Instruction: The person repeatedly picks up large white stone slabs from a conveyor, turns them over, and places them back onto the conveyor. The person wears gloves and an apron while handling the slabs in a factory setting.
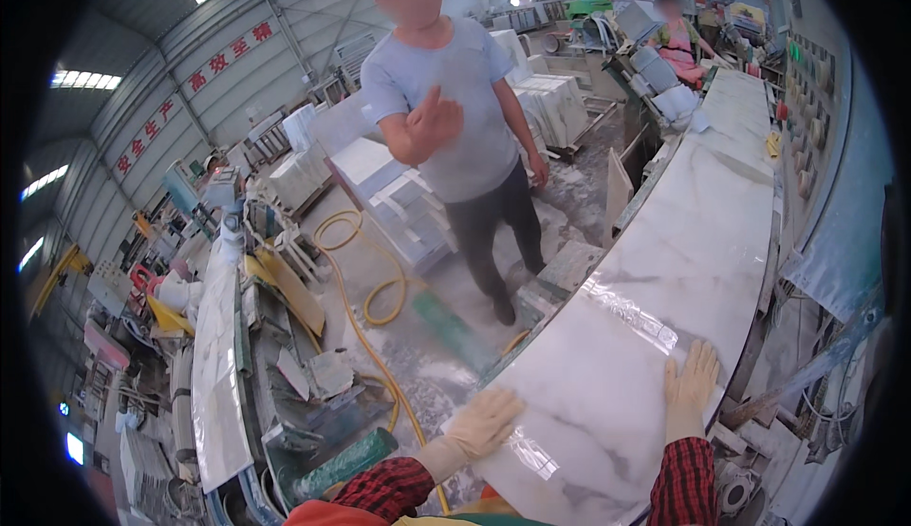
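Note:
A long white marble slab (569, 388) with grey veins lies flat in front of me and shines as if wet or polished. My left hand (486, 422), in a pale rubber glove, rests on its left edge with the fingers stretched out. Across from it, my right hand (693, 379), gloved the same way, lies flat near the slab's right edge with its fingers spread. Neither hand holds anything. Beyond a glossy band, more white slab (664, 241) stretches away along the line.
Left of the slab a person in a grey T-shirt (436, 99) stands with one hand raised. A yellow hose (365, 336) winds over the floor. Another slab line (216, 384) runs at left. A machine panel (821, 146) borders the right. Another person (674, 37) sits far back.

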Action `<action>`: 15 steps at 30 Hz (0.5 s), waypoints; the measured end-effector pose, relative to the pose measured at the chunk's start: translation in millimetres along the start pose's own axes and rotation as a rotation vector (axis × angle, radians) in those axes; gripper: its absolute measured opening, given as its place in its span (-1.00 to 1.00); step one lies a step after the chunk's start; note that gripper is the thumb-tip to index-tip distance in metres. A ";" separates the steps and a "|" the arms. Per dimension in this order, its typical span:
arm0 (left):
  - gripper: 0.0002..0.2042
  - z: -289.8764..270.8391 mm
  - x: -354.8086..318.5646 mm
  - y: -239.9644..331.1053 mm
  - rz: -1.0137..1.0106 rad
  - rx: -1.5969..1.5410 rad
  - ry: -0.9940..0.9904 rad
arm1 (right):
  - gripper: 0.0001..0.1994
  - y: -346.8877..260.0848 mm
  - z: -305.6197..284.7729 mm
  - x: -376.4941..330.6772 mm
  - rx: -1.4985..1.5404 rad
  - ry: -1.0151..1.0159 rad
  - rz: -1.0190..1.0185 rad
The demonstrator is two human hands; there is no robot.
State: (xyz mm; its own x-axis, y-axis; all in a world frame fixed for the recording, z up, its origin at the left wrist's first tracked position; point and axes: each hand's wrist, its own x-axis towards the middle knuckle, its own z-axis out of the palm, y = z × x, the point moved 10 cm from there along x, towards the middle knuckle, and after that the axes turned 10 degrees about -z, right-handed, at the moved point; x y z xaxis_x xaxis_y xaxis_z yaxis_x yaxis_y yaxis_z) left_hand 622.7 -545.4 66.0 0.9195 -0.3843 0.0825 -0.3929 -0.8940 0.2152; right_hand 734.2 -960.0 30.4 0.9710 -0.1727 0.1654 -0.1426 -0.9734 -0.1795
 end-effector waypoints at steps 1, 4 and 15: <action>-0.47 -13.3 -9.3 -8.6 -0.062 0.016 0.033 | -0.21 2.8 0.9 2.0 -0.010 -0.005 0.009; -0.46 -26.4 -33.7 -35.3 -0.291 -0.062 0.054 | -0.20 7.3 3.0 4.5 -0.029 -0.022 0.034; -0.49 48.0 -57.0 -129.3 -0.680 -0.881 0.006 | -0.25 -11.6 -1.9 -6.8 -0.069 -0.124 0.103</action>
State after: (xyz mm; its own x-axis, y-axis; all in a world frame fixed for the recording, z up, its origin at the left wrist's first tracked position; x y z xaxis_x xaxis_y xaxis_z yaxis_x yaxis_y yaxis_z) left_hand 620.6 -419.0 -13.2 0.9420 0.1270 -0.3107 0.3342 -0.4407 0.8331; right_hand 728.9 -947.8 33.1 0.9661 -0.2568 0.0277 -0.2517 -0.9601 -0.1217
